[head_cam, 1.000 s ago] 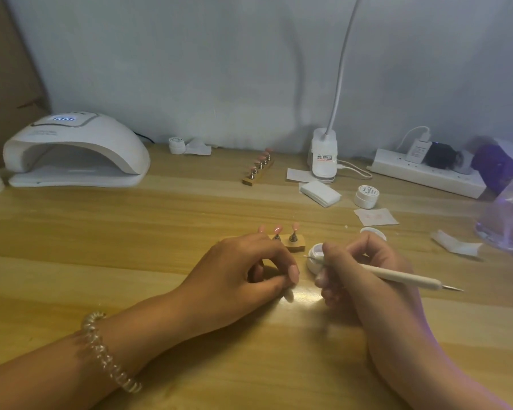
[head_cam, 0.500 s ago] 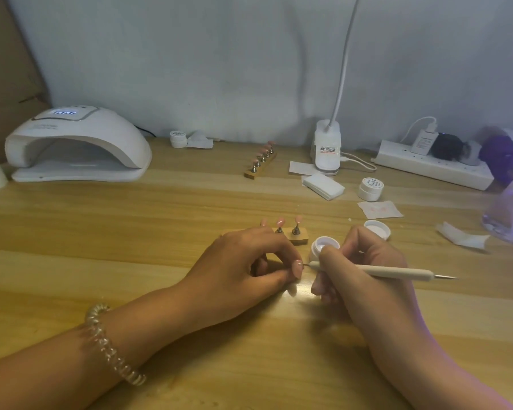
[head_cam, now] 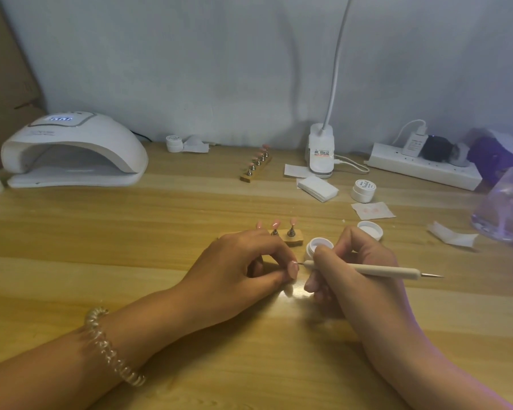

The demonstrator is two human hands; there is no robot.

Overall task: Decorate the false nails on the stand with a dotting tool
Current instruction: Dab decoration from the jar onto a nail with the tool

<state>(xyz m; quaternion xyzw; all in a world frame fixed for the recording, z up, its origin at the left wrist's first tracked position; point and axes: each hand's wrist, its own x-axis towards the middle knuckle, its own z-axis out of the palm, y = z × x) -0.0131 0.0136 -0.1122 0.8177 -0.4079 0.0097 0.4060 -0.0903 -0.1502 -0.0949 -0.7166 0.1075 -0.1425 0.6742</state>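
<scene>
Head view: wooden table (head_cam: 101, 232), grey wall (head_cam: 219, 69) behind. Pink false nail (head_cam: 293, 269) pinched in curled left hand (head_cam: 237, 273); dotting tool (head_cam: 382, 270) gripped pen-style in right hand (head_cam: 356, 279), tip at nail, stand (head_cam: 296, 239) just behind.

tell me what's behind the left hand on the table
A small wooden stand sits behind the left hand. Two pink false nails show fully and a third tip peeks over the knuckles. The rest of the stand is covered by the hand.
</scene>
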